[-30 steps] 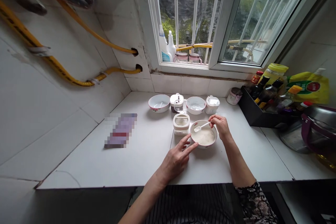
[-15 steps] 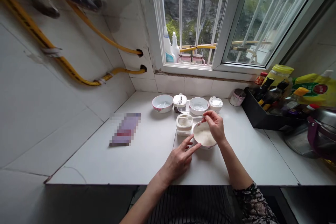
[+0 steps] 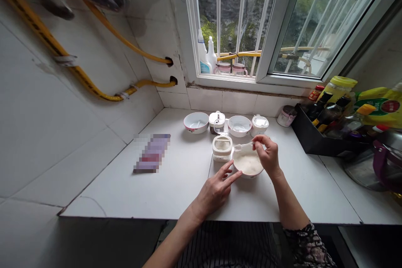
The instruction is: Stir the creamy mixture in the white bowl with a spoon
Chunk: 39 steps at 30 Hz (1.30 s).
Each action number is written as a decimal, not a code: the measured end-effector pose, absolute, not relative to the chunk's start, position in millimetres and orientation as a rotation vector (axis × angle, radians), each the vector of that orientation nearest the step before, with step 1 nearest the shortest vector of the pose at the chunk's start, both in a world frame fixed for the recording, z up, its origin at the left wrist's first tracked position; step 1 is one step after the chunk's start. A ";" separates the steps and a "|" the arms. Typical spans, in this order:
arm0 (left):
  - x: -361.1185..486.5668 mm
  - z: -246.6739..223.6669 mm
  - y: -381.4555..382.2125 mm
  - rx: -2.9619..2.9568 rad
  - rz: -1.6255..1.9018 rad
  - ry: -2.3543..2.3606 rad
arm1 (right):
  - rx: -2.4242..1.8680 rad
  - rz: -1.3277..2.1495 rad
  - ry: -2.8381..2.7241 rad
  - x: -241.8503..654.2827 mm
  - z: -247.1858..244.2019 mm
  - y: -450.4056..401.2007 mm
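My right hand [image 3: 266,154] pinches the handle of a small white spoon [image 3: 242,146], whose head is over the left rear rim of a white bowl [image 3: 251,174]. Inside that bowl lies an off-white powder [image 3: 247,161]. Stretched and apart, the fingers of my left hand [image 3: 220,185] touch the bowl's near left rim. Just left of the bowl stands a white seasoning jar [image 3: 222,157], its clear lid raised and pale contents visible. Whether the spoon carries anything is too small to tell.
Behind are a floral bowl [image 3: 196,123], a jar with dark contents [image 3: 216,123], another bowl [image 3: 239,126] and a white jar [image 3: 259,125]. A black box of bottles [image 3: 314,136] and a metal pot [image 3: 361,167] stand right. A blurred purple rectangle [image 3: 152,153] lies left.
My right hand has moved the spoon from over the open jar rightward to over the bowl. My left hand stays at the bowl's rim. The view has shifted slightly.
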<state>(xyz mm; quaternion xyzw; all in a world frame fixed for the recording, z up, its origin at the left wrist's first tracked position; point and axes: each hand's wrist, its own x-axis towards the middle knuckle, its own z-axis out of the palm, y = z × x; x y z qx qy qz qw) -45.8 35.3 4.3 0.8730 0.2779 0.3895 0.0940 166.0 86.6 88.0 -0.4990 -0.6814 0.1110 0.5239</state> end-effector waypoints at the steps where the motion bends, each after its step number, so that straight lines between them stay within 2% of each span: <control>1: -46.0 4.5 35.3 2.591 1.152 0.821 | -1.236 0.274 -1.645 170.6 86.9 87.2; 6: -46.7 4.6 35.1 2.614 1.144 0.824 | -1.302 0.263 -1.816 174.7 79.4 91.4; 10: -46.8 3.9 34.9 2.605 1.148 0.823 | -1.282 0.388 -1.868 166.1 78.8 90.8; 18: -46.9 4.3 35.0 2.614 1.152 0.826 | -1.326 0.833 -1.419 170.0 80.7 93.0; 23: -46.8 3.3 35.3 2.615 1.153 0.824 | -1.276 0.987 -1.225 174.3 82.1 97.1; 33: -46.3 4.5 35.8 2.612 1.156 0.819 | -1.267 1.012 -1.121 175.4 83.7 101.7; 39: -45.9 3.7 35.8 2.602 1.135 0.835 | -1.135 0.851 -1.214 153.1 88.9 99.7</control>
